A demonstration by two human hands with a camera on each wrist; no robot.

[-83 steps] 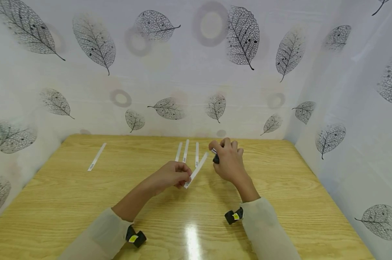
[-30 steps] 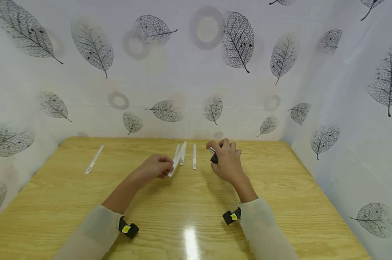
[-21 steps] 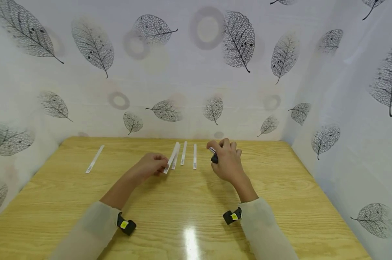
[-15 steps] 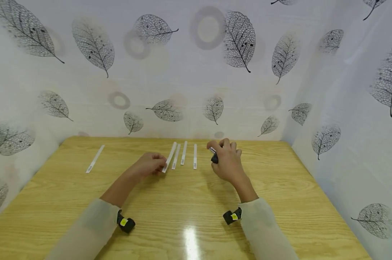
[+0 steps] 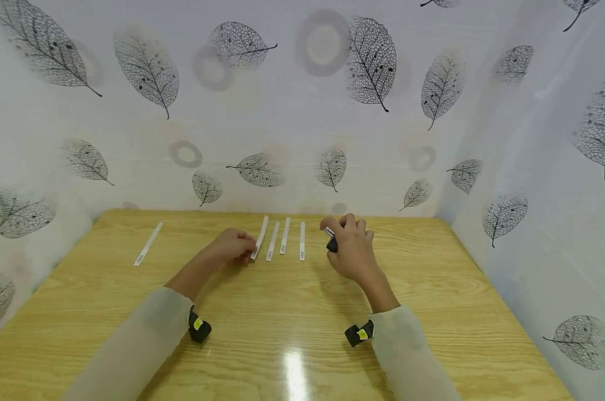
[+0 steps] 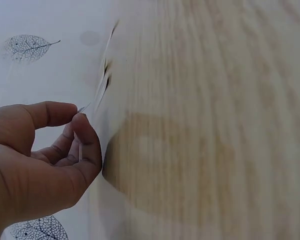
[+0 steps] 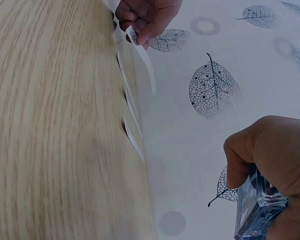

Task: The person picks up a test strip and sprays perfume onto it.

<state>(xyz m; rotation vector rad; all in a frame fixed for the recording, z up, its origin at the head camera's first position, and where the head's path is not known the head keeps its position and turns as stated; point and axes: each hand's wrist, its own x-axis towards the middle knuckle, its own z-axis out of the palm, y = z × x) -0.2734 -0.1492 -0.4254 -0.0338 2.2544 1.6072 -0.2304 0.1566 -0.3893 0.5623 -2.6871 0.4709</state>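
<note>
My left hand (image 5: 230,245) pinches the printed lower end of a white paper strip (image 5: 260,235) between thumb and fingers, the strip slanting up and away. In the left wrist view the strip shows almost edge-on at the fingertips. Right of it, three similar strips lie apart on the table: one strip (image 5: 273,240), a second strip (image 5: 285,235) and a third strip (image 5: 302,240). My right hand (image 5: 351,248) grips a clear bluish, faceted object (image 7: 260,207) with a black part, raised above the table; fingers hide much of it, so its kind is unclear.
Another printed paper strip (image 5: 149,244) lies alone at the far left of the wooden table (image 5: 262,334). A white leaf-patterned curtain (image 5: 292,111) hangs behind the table and along its sides.
My left hand has carried its strip leftward from in front of the others to their left side, then slightly farther from me. The right hand keeps its grip and has hardly moved.
</note>
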